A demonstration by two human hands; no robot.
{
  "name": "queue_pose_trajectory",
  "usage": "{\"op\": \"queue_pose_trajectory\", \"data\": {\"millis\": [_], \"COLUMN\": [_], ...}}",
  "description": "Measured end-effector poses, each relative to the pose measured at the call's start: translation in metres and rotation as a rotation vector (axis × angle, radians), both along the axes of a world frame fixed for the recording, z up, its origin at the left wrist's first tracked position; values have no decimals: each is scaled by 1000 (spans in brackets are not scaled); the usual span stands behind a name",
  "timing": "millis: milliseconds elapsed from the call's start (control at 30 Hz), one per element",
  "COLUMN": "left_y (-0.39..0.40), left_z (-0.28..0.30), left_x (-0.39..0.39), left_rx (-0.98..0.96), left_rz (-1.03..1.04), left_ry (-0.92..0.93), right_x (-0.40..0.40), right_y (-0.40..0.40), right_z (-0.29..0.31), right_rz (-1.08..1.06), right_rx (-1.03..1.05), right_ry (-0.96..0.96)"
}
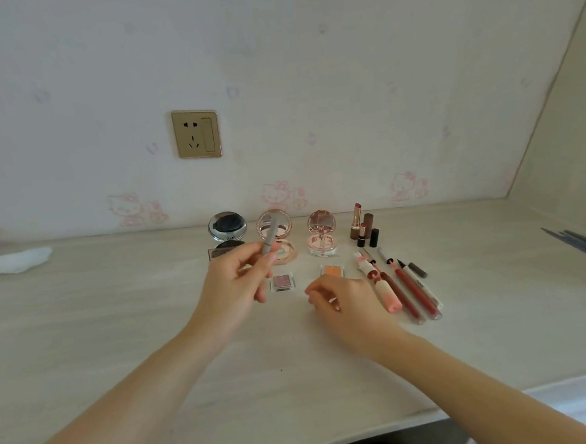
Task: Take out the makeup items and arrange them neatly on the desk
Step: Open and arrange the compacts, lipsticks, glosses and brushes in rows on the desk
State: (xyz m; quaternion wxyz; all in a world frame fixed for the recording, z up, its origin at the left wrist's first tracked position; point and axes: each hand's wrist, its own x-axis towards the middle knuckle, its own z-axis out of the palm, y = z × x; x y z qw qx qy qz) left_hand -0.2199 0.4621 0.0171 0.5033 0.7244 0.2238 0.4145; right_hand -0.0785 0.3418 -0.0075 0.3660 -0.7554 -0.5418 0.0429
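My left hand (242, 283) pinches a slim grey makeup stick (271, 233) and holds it upright above the desk (119, 318). Behind it stand three open compacts: a silver one (227, 227), a pink one (278, 236) partly hidden by the stick, and a rose one (321, 235). Two small square eyeshadow pans lie in front, one pink (282, 282) and one orange (332, 271). My right hand (341, 304) hovers low beside the orange pan with fingers loosely curled, holding nothing. To the right are lipsticks (363, 229) standing upright and several lip pencils and tubes (403, 287) lying side by side.
A white tissue (16, 261) lies at the far left of the desk. Several thin brushes (581, 243) rest at the right edge. A gold wall socket (196, 134) sits above the desk. The desk's curved front edge runs close to my body.
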Motion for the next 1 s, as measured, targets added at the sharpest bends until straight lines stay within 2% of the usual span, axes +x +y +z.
{"op": "queue_pose_trajectory", "data": {"millis": [133, 200, 267, 367, 467, 633, 733, 833, 1000], "left_y": [0, -5, -8, -8, -7, -6, -8, -4, -5], "left_z": [-14, -24, -31, -33, -30, -31, -30, -33, -32], "left_x": [-2, -6, -9, -9, -11, -16, -19, -20, -21], "left_rx": [459, 629, 776, 975, 1027, 1105, 1072, 1021, 1081], "left_rz": [93, 106, 126, 173, 184, 163, 139, 108, 173], "left_ry": [228, 328, 418, 476, 476, 525, 609, 693, 659], "right_x": [0, -1, -2, -1, -1, -1, -3, -7, -10], "right_y": [6, 5, 2, 1, 3, 1, -1, -3, -5], "right_z": [-6, -11, -15, -17, -16, -17, -17, -15, -14], "right_rz": [-4, 19, 74, 124, 116, 140, 170, 202, 218], "right_rx": [69, 107, 149, 194, 216, 221, 236, 247, 286], "right_ry": [104, 163, 149, 26, -117, -249, -323, -367, -394]}}
